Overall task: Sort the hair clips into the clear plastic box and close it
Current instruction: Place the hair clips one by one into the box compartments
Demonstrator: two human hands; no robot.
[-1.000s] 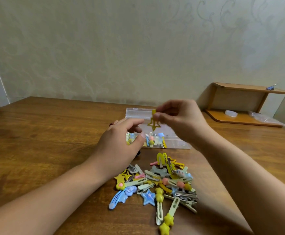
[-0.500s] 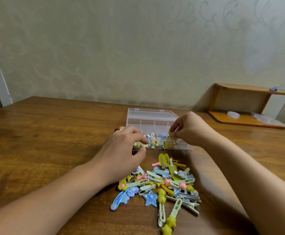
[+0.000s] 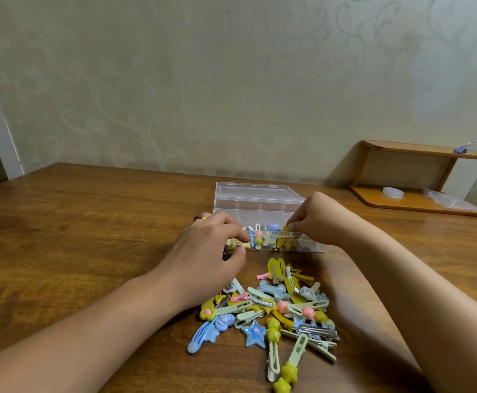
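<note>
The clear plastic box [image 3: 260,207] stands open on the table, its lid tipped back, with several clips in its front compartments. My right hand [image 3: 319,219] pinches the top of a yellow star hair clip [image 3: 285,240] that stands in the right part of the box. Fingers of my left hand [image 3: 211,251] curl over the box's front left edge, the thumb against its front wall. A pile of several coloured hair clips [image 3: 274,304] lies on the table in front of the box, between my forearms.
The wooden table [image 3: 90,222] runs back to a patterned wall. A small wooden shelf [image 3: 418,154] stands at the back right with a tape roll [image 3: 392,192], a plastic bag [image 3: 447,199] and a blue binder clip [image 3: 462,148].
My right hand has come down from above the box with the yellow star clip and lowered it into the box's right part. My left hand stays at the box's left front.
</note>
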